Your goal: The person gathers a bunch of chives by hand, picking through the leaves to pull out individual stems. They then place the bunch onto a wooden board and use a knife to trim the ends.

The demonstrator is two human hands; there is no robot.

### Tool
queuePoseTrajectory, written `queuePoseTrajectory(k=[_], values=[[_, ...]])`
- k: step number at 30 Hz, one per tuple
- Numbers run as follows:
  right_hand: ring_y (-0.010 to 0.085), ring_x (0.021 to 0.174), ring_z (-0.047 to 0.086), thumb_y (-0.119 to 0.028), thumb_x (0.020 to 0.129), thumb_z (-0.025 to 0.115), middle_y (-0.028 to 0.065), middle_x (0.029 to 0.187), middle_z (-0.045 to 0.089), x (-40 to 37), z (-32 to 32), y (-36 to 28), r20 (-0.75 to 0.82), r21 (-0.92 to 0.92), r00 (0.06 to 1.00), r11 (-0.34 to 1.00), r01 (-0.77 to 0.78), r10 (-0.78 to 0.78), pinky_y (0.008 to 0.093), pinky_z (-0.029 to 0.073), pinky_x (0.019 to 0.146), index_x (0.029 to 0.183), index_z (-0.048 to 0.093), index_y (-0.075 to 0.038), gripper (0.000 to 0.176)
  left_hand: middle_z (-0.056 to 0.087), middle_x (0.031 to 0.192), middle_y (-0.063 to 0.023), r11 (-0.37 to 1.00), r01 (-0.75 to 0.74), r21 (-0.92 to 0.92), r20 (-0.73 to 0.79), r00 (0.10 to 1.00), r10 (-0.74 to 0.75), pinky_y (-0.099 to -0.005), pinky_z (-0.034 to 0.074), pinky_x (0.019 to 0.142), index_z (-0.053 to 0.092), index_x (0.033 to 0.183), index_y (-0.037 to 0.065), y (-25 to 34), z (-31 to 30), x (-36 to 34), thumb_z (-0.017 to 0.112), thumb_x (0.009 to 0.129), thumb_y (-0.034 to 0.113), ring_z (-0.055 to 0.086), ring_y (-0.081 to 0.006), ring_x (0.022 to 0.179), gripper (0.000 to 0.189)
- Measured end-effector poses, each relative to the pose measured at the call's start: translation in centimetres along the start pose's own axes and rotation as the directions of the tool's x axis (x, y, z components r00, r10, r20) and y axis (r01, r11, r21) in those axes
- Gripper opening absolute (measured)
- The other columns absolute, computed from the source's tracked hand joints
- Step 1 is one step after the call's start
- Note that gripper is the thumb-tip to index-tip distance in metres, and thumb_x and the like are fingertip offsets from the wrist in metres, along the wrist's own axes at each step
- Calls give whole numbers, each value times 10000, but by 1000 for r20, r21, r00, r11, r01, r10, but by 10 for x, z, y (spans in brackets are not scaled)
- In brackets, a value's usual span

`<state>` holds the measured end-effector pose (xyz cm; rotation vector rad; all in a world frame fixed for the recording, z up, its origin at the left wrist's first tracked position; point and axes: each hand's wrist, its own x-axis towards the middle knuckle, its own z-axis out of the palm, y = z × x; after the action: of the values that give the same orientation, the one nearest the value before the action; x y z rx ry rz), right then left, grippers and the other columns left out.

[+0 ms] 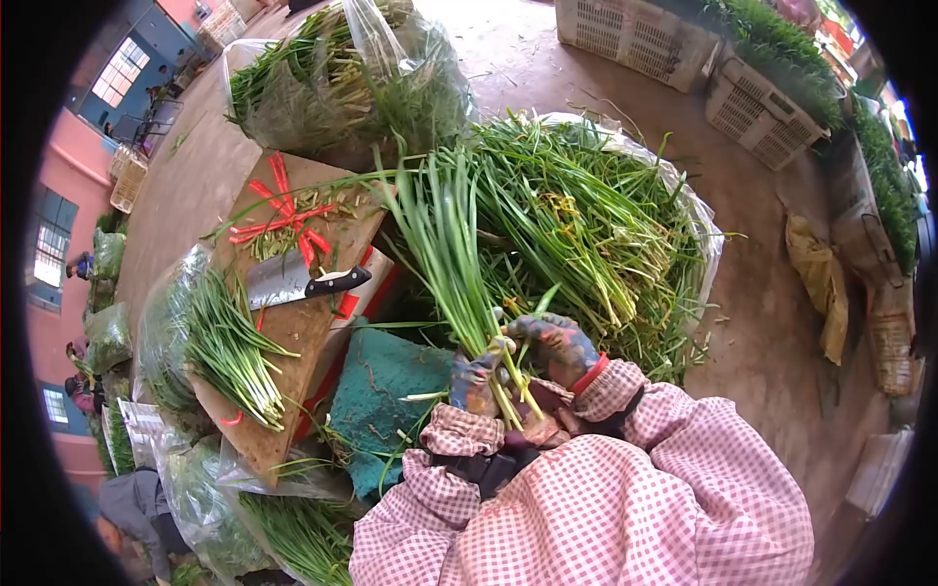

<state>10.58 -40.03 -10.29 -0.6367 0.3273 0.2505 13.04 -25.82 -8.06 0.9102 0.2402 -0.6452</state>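
My left hand (474, 381), in a patterned, soiled glove, is closed around the lower stems of a bunch of garlic chives (451, 249). The leaves point up and away from me; the pale stem ends stick out below. My right hand (559, 349), gloved alike, has curled fingers at the right side of that bunch, with a short leaf (549, 296) showing above them. Its fingertips are partly hidden. Just beyond is a large heap of loose chives (596, 225) on clear plastic. A teal cloth (376, 391) lies left of my hands.
On a wooden board (313, 337) at left are a cleaver (283, 283), red ties (283, 210), cut scraps and a trimmed bunch (230, 347). A big plastic bag of greens (347, 78) stands behind. Crates (762, 112) line the right. Another person (142, 513) bends at lower left.
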Motion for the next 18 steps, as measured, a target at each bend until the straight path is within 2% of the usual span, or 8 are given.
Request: queuePoseTrajectory(k=[3, 4, 7, 10, 13, 15, 16, 18], values=[[190, 798, 567, -227, 821, 522, 80, 870, 586, -26, 1, -20, -20, 91, 997, 993, 72, -71, 328, 467, 685, 902, 522, -42, 202, 547, 721, -15, 981, -194, 32, -79, 977, 196, -195, 430, 366, 411, 1189, 82, -12, -15, 10, 605, 757, 91, 459, -58, 441, 474], [189, 784, 573, -233, 829, 513, 95, 846, 586, -37, 0, -26, -1, 59, 995, 993, 98, -98, 320, 466, 686, 879, 521, -28, 212, 553, 730, -24, 975, -141, -174, -39, 990, 136, -172, 401, 358, 406, 1190, 69, -4, -14, 11, 604, 753, 75, 465, -55, 445, 480], [187, 745, 570, -219, 835, 507, 120, 819, 583, -69, 0, -38, -35, -63, 959, 958, 279, -282, 318, 466, 658, 837, 535, -9, 212, 560, 778, -66, 964, -238, -121, -166, 962, 217, -172, 393, 361, 398, 1188, 40, 1, 0, 9, 584, 759, 49, 477, -58, 461, 468], [178, 627, 550, -218, 838, 498, 97, 733, 577, -92, -3, -47, -77, -152, 933, 929, 337, -351, 288, 461, 583, 818, 546, -13, 212, 556, 776, -74, 917, -231, -326, -41, 972, 230, -182, 393, 362, 389, 1190, 27, -2, -10, 15, 565, 770, 43, 484, -63, 470, 456], [159, 560, 522, -239, 838, 488, 62, 668, 555, -108, -17, -61, -47, 162, 923, 909, 385, -382, 267, 449, 539, 838, 547, -37, 210, 552, 760, -65, 919, -237, -314, -75, 972, 224, -200, 406, 358, 357, 1210, 29, 0, -10, 14, 540, 794, 63, 494, -71, 471, 456], [146, 545, 506, -270, 836, 479, 40, 650, 539, -113, -23, -88, 320, 337, 692, 761, 555, -647, 261, 436, 519, 858, 548, -60, 223, 552, 749, -44, 950, -217, -226, -117, 974, 195, -226, 433, 342, 369, 1210, 65, 2, -12, 10, 534, 807, 90, 493, -68, 466, 436], [124, 561, 511, -253, 819, 510, 16, 642, 519, -117, -31, -110, 391, 309, 720, 819, 484, -573, 266, 445, 526, 919, 544, -72, 209, 554, 734, -34, 950, -148, -276, -115, 986, 121, -239, 437, 325, 383, 1205, 89, 7, -8, 3, 537, 808, 100, 491, -65, 463, 425], [108, 580, 521, -210, 800, 552, 8, 651, 532, -122, -26, -109, 100, 58, 787, 793, 607, -609, 264, 455, 547, 982, 536, -59, 237, 567, 742, -39, 962, -170, -216, -143, 980, 141, -244, 435, 319, 455, 1126, 63, 3, -9, 7, 536, 809, 105, 493, -72, 457, 329]])
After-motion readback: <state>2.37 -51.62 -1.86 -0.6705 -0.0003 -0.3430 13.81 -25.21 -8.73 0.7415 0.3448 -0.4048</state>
